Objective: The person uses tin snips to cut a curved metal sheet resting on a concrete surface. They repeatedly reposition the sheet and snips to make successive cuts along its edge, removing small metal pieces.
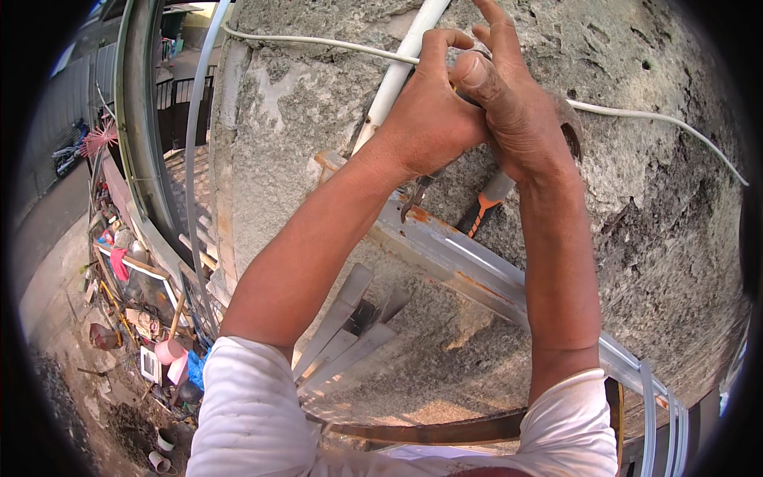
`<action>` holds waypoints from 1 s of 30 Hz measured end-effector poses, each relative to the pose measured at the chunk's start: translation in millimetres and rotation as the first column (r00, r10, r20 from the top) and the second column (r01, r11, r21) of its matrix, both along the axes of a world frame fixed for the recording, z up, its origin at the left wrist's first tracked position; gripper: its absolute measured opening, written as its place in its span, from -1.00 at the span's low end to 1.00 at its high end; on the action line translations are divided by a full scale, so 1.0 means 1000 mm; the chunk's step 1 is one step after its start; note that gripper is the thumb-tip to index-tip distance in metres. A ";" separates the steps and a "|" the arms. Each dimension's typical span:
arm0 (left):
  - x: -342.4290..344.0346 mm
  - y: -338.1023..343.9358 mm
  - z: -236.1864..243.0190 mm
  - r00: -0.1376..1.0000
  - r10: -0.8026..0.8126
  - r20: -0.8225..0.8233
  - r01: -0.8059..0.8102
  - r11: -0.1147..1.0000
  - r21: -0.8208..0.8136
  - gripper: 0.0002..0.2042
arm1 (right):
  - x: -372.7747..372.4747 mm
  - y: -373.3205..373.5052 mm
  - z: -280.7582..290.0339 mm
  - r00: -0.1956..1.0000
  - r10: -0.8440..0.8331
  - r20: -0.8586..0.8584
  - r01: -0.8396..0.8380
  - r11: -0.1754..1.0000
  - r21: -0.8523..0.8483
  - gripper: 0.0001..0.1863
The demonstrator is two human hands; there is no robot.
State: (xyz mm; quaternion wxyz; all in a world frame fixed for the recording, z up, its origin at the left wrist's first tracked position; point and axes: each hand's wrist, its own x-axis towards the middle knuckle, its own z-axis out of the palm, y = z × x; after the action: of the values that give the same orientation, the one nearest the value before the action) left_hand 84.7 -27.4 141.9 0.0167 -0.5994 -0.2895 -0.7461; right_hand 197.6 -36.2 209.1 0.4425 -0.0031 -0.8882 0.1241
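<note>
My left hand (441,111) and my right hand (520,111) meet over the rough concrete, fingers bent close together. A white cable (342,43) runs behind them. A hammer lies under my right palm: its curved metal head (572,131) shows to the right, its grey-and-orange handle (489,199) below. My right hand appears closed round its hidden middle. Below my left wrist a dark hooked metal tip (412,203) sticks out. Something dark (467,97) shows between the hands; what my left fingers pinch is hidden.
A white pipe (397,75) slants up beside my left hand. A rust-spotted metal beam (461,258) crosses below my arms. Several flat metal strips (342,330) stick up nearer me. A green metal post (143,119) stands left, with cluttered ground (135,318) far below.
</note>
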 end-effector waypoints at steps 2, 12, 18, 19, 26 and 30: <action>-0.004 0.013 -0.005 1.000 0.016 0.016 -0.017 1.000 0.011 -0.23 | 0.000 0.009 0.007 0.992 0.090 0.091 -0.070 0.977 -0.203 0.17; 0.011 -0.002 -0.005 0.947 0.305 0.104 -0.308 0.951 0.017 -0.27 | -0.006 0.017 -0.003 0.922 -0.331 -0.201 0.374 0.896 0.238 -0.29; 0.008 0.008 -0.006 0.924 0.378 0.055 -0.382 0.916 0.121 -0.28 | 0.003 0.025 0.009 0.976 -0.188 0.109 0.166 0.968 0.189 -0.14; 0.009 0.007 -0.005 0.904 0.426 0.032 -0.426 0.893 0.146 -0.29 | 0.005 0.022 0.009 0.975 -0.206 0.087 0.189 0.967 0.170 -0.14; 0.016 0.000 0.002 0.945 0.311 0.097 -0.318 0.946 0.063 -0.35 | 0.093 0.044 0.011 0.952 -0.204 -0.228 0.265 0.923 0.280 -0.17; 0.019 -0.004 0.006 0.871 0.489 0.035 -0.491 0.870 0.055 -0.36 | 0.175 0.090 0.028 0.799 -0.372 -0.471 0.595 0.604 0.531 -0.40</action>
State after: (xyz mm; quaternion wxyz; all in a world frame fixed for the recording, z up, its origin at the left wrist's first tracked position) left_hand 103.2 -31.3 147.6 0.2208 -0.4981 -0.4088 -0.7321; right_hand 372.5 54.1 237.5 0.5658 -0.0716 -0.7554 -0.3228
